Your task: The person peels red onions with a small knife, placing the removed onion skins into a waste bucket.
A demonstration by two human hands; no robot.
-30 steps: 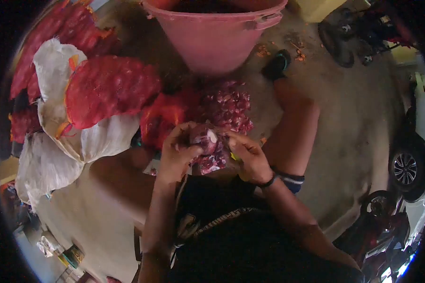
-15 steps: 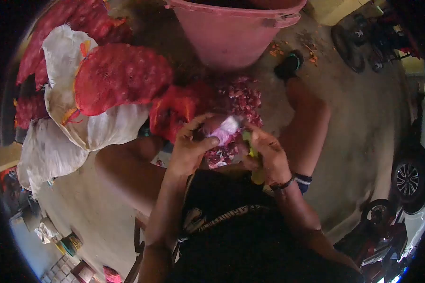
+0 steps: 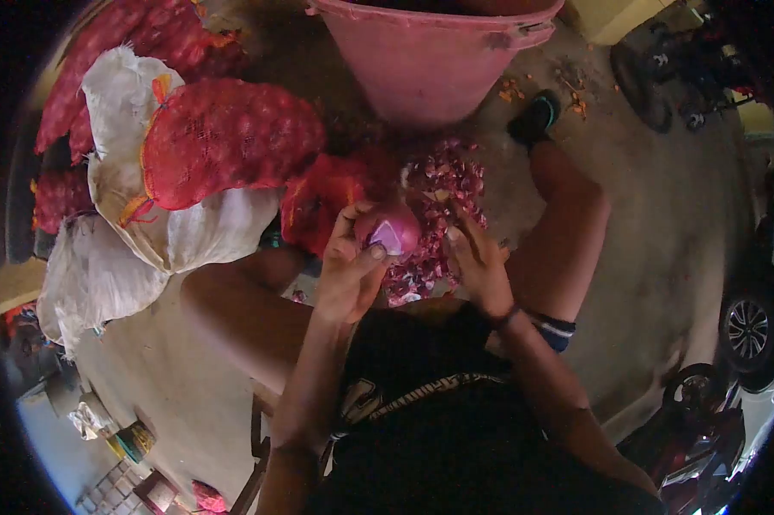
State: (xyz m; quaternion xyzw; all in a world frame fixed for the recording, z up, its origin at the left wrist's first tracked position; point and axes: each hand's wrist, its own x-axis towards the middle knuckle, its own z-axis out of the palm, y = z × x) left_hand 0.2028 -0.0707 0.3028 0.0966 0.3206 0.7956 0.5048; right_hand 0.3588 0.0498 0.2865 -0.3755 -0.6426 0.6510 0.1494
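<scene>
While onion [image 3: 404,223] in fingers [image 3: 372,256], bag [image 3: 232,142] full

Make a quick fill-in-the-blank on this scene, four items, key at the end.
1. The left hand holds a round purple ____ with a pale patch.
2. The large tub is coloured ____.
3. A filled red mesh sack lies over pale sacking to the person's ____.
4. A dark band circles the ____ wrist.

Missing words: onion; pink; left; right.
</scene>
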